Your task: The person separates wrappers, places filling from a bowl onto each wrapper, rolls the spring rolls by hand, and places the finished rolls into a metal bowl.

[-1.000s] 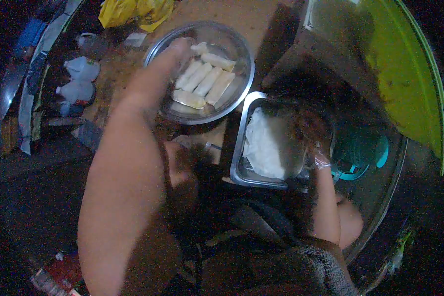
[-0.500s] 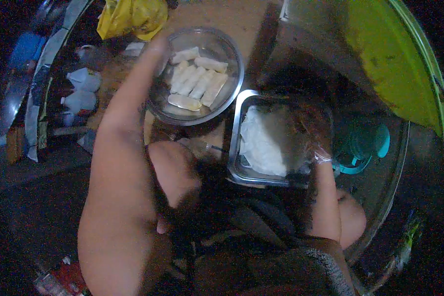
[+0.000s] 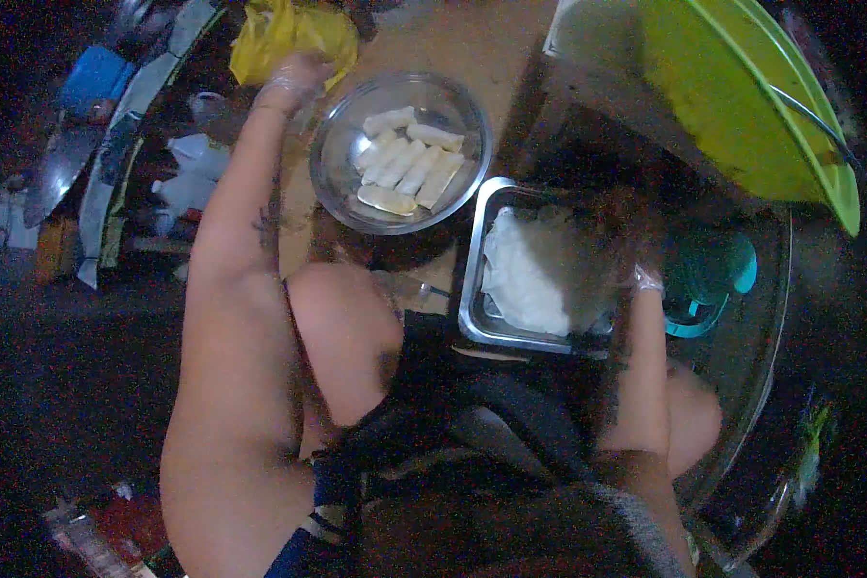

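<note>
My left hand (image 3: 299,77), in a clear plastic glove, is at the lower edge of a yellow plastic bag (image 3: 260,43). Its fingers are blurred, so whether they grip the bag is unclear. Below it, a round clear bowl (image 3: 323,188) holds several pale rolls (image 3: 409,166). My right hand (image 3: 636,241), also gloved, reaches over the right side of a rectangular metal tray (image 3: 467,308). Deep shadow hides its fingers. White sheet-like wrappers (image 3: 520,275) lie in the tray, partly shaded.
A large lime-green basin or lid (image 3: 742,106) stands at upper right. Beside the tray sits a teal container (image 3: 708,279). White plastic jugs (image 3: 193,173) and a blue object (image 3: 96,79) are at left. My knee (image 3: 347,337) is below the bowl.
My left hand has moved up from the bowl's rim to the yellow bag. The whole view has shifted slightly. My right hand stays over the tray's right side.
</note>
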The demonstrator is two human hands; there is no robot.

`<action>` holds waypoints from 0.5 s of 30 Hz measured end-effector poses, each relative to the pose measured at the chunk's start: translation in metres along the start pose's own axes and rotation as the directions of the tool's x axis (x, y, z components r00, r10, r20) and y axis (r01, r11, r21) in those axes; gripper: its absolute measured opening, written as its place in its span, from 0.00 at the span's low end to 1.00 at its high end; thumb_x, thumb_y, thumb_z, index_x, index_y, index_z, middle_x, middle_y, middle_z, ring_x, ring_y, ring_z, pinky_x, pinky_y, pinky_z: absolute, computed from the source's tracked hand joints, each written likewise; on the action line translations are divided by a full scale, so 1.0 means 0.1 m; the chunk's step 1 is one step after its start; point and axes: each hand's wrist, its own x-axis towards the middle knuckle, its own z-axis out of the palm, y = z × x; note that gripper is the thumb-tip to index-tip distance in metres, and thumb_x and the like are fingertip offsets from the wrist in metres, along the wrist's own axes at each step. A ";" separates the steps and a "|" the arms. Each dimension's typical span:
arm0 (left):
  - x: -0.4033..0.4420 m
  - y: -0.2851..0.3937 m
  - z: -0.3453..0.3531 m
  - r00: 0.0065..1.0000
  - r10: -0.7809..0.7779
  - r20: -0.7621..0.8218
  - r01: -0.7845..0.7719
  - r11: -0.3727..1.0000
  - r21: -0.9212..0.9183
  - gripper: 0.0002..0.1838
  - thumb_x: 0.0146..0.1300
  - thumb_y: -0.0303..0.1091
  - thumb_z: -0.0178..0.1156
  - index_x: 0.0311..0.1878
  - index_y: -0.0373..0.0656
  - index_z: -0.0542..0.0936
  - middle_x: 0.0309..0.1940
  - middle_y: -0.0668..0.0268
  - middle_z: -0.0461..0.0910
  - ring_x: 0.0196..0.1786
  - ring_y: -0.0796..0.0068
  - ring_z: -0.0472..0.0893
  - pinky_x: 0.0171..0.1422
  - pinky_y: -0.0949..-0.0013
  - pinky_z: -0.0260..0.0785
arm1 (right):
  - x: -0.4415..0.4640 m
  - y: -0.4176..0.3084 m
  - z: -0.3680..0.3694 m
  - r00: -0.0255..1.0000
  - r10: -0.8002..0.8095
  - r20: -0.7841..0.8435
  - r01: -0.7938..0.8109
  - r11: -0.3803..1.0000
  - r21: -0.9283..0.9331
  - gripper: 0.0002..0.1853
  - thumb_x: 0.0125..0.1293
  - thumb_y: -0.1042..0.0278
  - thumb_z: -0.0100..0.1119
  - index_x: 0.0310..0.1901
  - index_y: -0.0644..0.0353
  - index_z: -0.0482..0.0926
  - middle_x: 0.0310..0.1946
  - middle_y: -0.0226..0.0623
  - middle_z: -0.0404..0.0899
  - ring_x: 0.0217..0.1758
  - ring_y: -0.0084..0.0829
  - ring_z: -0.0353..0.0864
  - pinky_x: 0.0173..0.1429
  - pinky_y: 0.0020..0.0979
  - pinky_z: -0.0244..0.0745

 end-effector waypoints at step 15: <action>-5.12 4.56 -0.60 0.860 0.492 0.135 -0.445 0.854 -0.270 0.16 0.58 0.42 0.62 0.43 0.41 0.81 0.36 0.64 0.82 0.38 0.74 0.80 0.47 0.70 0.72 | -2.72 0.63 -2.14 0.913 0.371 -0.169 -0.381 0.629 -0.677 0.22 0.67 0.49 0.43 0.53 0.53 0.75 0.51 0.35 0.77 0.50 0.33 0.77 0.47 0.35 0.75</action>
